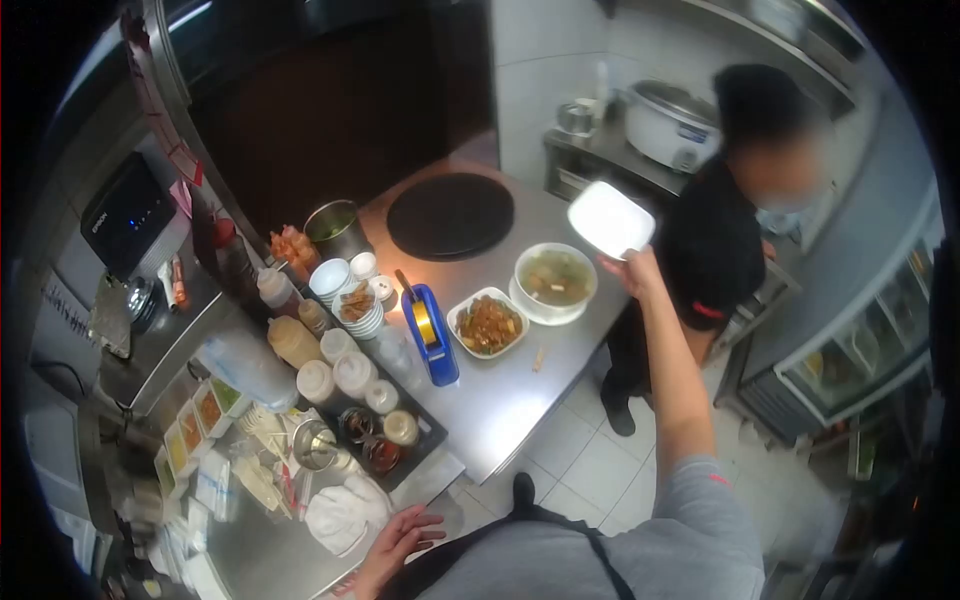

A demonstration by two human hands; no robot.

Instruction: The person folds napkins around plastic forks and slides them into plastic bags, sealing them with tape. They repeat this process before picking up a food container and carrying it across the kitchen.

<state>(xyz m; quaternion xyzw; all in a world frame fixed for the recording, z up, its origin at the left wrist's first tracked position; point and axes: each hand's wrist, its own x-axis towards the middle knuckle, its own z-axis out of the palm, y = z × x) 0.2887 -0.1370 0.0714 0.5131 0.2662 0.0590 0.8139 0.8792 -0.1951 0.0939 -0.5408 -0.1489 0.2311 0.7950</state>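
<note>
My right hand (636,273) is stretched forward over the counter's right edge, its fingers closed on the rim of a white square dish (610,218). Nothing shows on the dish's white face. Just left of it stands a bowl of soup (556,276) on a white plate, and a square bowl of brown stir-fried food (487,325) sits further left. My left hand (405,543) hangs low at the front of the counter with fingers apart, holding nothing. Closest to that hand is a crumpled white cloth (345,515).
A blue tape dispenser (430,336) stands beside the stir-fry bowl. Several sauce bottles (293,343) fill a black tray. Behind lies a round black turntable (450,215). A co-worker in black (705,235) stands at right, near a rice cooker (672,125) and a glass-door fridge (860,345).
</note>
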